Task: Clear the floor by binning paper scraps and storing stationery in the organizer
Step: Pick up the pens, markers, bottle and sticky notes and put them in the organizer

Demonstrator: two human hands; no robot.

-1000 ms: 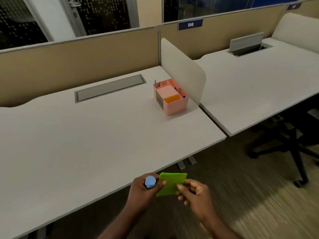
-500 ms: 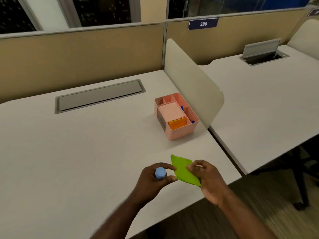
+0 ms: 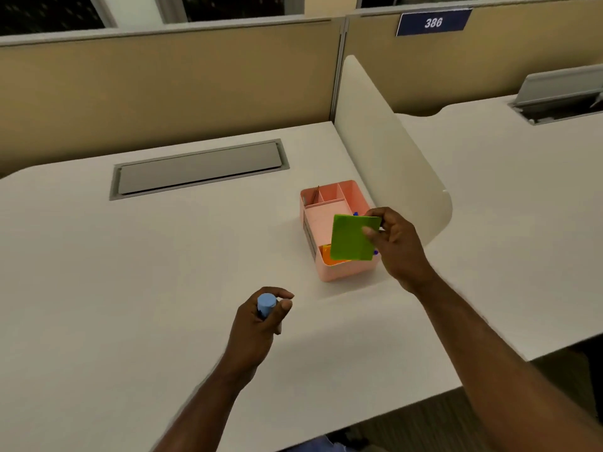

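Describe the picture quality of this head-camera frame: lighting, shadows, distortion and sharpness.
Head view: dim, warm indoor light; soft shadow on the desk beside the pink organizer; wide-angle lens bows the partition top; the green pad in the right hand and the 386 sign look slightly soft.

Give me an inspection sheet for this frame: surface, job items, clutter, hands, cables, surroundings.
Surface: white desk, bare apart from the organizer.
Job's things: pink organizer by the divider; orange pad in its near compartment; green pad; blue-capped item.
Clutter: nothing seen.
Hands: right hand holds the green pad over the organizer; left hand grips the blue-capped item.
Cables: nothing seen; closed cable hatch.
Surroundings: partition with 386 sign, neighbouring desk.
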